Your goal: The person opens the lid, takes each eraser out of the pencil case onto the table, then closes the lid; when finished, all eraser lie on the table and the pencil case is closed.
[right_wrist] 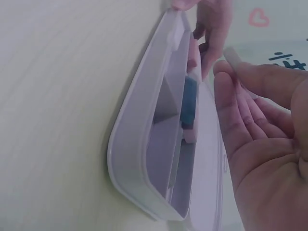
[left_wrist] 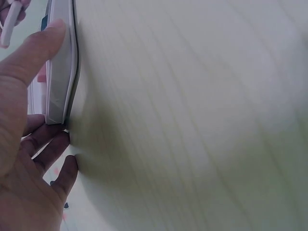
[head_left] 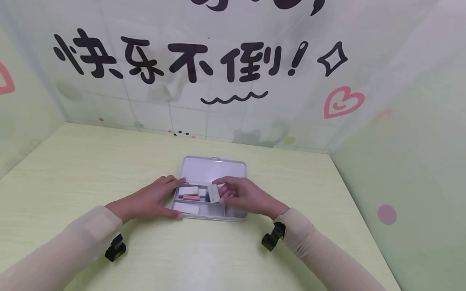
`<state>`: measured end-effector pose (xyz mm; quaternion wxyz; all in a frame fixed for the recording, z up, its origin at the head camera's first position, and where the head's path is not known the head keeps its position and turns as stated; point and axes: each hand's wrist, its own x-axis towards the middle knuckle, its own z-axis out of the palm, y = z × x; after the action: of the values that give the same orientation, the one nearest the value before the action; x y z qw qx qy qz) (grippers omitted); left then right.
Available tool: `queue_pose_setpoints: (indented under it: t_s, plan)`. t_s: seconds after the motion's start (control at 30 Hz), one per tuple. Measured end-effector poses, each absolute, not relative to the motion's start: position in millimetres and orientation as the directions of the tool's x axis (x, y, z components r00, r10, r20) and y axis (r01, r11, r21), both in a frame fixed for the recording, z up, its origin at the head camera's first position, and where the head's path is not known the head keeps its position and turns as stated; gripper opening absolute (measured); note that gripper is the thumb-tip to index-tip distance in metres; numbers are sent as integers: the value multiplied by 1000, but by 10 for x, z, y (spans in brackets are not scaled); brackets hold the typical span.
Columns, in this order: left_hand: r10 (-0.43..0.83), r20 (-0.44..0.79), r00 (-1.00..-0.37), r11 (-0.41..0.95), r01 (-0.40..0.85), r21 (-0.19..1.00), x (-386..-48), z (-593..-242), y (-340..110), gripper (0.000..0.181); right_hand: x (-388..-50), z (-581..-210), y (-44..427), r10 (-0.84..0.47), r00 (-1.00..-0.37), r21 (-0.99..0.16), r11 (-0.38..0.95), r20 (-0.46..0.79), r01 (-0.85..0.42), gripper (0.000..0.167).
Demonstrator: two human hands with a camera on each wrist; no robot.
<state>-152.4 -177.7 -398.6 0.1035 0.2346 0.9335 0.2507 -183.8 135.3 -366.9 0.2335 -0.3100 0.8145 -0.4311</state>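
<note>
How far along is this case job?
Done: the case is open, with a pink block and white blocks inside. In hand: the right hand holds another white block over it; the left hand holds one end. Remaining: probably placing that block, destination unclear. The lid isn't shut.

The left grip (head_left: 151, 199) lies spread along the case's (head_left: 199, 168) left end, thumb against its near edge. The right grip (head_left: 246, 196) hovers over the case's right half, fingers and thumb pinched.
</note>
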Motion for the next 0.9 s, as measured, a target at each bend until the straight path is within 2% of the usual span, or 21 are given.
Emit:
queue_pose_setpoints:
  t_s: [0.23,0.53,0.73,0.9]
  plan:
    - [491,-68,-868,763,392,514,-1519,-3994,-1783,108,-1830,-3634,1346,-634,-762,-926,352,-128,-137,53]
    - [490,-68,-869,761,388,519,-1522,-4000,-1785,109,-1920,-3672,1517,-551,-824,-932,352,-133,-84,56]
    - [488,-76,-870,763,382,522,-1531,-4025,-1773,109,-2096,-3743,1837,-445,-887,-937,348,-127,-41,58]
    - [486,-75,-871,766,383,516,-1534,-4027,-1773,110,-2263,-3777,2118,-395,-910,-933,359,-128,-25,57]
